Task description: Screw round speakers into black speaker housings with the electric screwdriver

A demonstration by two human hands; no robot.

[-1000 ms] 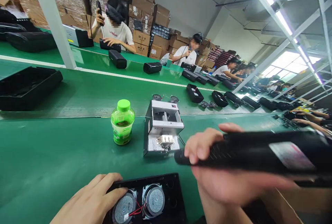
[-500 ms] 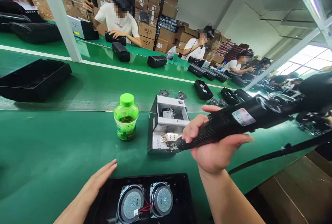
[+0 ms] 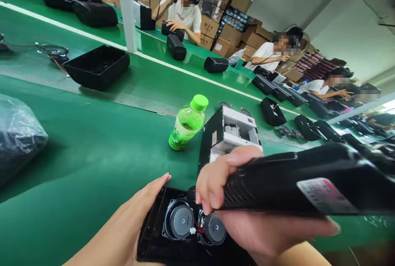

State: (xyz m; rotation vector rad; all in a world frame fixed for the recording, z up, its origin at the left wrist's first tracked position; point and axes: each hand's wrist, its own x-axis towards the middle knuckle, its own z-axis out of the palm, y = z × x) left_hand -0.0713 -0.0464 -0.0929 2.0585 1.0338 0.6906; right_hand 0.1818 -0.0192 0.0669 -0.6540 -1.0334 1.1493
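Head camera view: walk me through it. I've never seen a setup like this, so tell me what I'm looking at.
There is no robot here, just a person's bare hands, seen from a camera worn on that person's head, looking forward and down.

The right hand grips a long black power tool. The left hand lies along the left edge of a black housing with two round speakers in it. Whether the tool touches anything inside is hard to tell.

On the green work surface stand a green-capped bottle and a black-and-white device. A plastic bag lies at far left.
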